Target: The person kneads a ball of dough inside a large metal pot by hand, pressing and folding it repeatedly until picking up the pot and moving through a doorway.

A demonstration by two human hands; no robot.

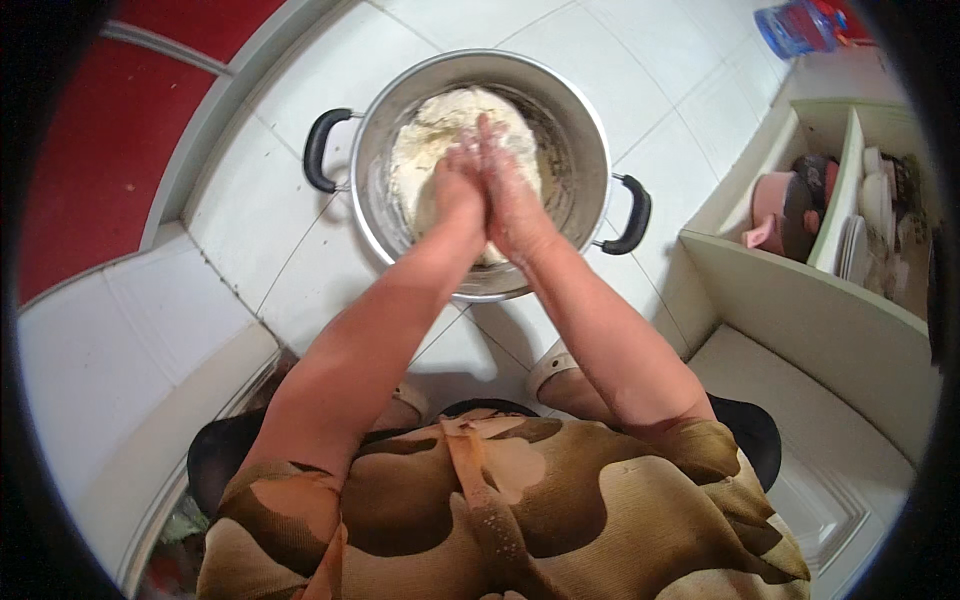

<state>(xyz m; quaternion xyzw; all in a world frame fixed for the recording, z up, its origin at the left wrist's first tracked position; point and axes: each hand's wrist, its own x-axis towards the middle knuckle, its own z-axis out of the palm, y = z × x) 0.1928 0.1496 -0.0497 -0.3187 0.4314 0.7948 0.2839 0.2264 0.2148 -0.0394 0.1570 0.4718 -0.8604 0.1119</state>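
A wide metal pot (592, 142) with two black side handles stands on the tiled floor before me. Inside it lies a large pale mass of dough with loose flour (420, 161). My left hand (461, 180) and my right hand (510, 191) are over the dough, palm against palm, with fingers pointing away from me. Flour or bits of dough cling to the fingers. No object shows between the palms, though their inner sides are hidden. Whether the hands touch the dough cannot be told.
At the right, an open pale drawer (802, 281) holds a pink pan (772, 206) and upright plates (853, 247). A blue-tinted plastic bottle (799, 30) lies at the top right. Red cabinet fronts (112, 150) border the floor at the left. My shoes are just behind the pot.
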